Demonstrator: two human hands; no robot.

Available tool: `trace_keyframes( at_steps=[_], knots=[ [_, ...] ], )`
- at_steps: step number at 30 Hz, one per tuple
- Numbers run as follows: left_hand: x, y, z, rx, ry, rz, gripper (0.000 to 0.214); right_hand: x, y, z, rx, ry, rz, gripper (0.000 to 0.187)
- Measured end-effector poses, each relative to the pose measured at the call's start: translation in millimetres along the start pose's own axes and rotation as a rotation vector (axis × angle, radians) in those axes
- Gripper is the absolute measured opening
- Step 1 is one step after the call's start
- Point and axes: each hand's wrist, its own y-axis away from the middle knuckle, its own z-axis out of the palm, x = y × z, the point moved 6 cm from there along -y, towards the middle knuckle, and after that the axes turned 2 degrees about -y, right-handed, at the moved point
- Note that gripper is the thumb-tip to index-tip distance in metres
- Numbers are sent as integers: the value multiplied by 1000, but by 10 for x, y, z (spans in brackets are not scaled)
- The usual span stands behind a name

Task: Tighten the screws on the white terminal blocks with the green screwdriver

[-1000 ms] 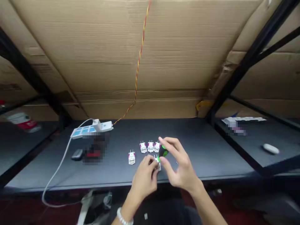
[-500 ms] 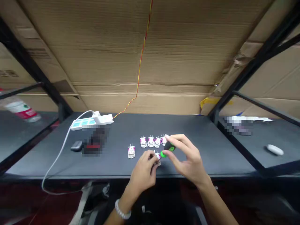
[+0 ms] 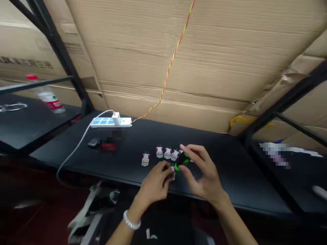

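Plug sits near the front edge of the table, the left hand pinching it — likely for steadiness — while the right hand grasps a screwdriver between fingertips, probably for fine turning.

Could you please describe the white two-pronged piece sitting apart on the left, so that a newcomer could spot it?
On the black tabletop, find the white power strip, then look nearer and to the right, just beyond the left hand. The two-pronged, white-and-purple piece lies there, and unlike the row of similar pieces to its right, it sits alone and slightly nearer the camera.
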Motion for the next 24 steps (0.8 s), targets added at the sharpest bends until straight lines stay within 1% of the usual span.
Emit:
trace_keyframes(
  at_steps=[2, 3, 6, 8, 11, 12, 13, 15, 16, 18, 21, 22, 24],
  knots=[
    [11, 0, -4, -3, 0, -3, 24, 4, -15, 25, -54, -68, 23, 61],
    [13, 1, -3, -5, -3, 0, 23, 2, -18, 25, -56, -80, 27, 60],
    [0, 4, 1, 1, -11, 18, 23, -33, -11, -4, 19, -20, 0, 53],
    [-18, 5, 6, 0, -16, 33, 23, -44, -6, 1, 40, 13, 8, 54],
    [-44, -1, 15, -11, -19, 58, 23, -18, -19, 73, -52, -64, 59, 62],
    [-48, -5, 18, -13, -20, 69, 23, -17, -27, 95, -84, -98, 54, 62],
    [-48, -11, 21, -15, -20, 83, 23, -15, -36, 100, -90, -113, 45, 58],
    [-43, -22, 20, -6, -24, 110, 22, 7, -56, 47, 2, -53, 52, 44],
    [-40, -28, 19, 1, -29, 118, 21, 10, -63, 40, 11, -19, 53, 42],
    [-36, -35, 22, 9, -39, 125, 21, 9, -73, 48, -9, 1, 55, 49],
    [-33, -40, 30, 7, -50, 129, 23, -18, -76, 85, -85, -66, 39, 61],
    [-31, -40, 32, 7, -50, 136, 22, -27, -75, 82, -82, -71, 30, 60],
    [-32, -44, 25, 21, -53, 146, 22, -44, -71, 57, -32, -25, 7, 53]
  ],
)
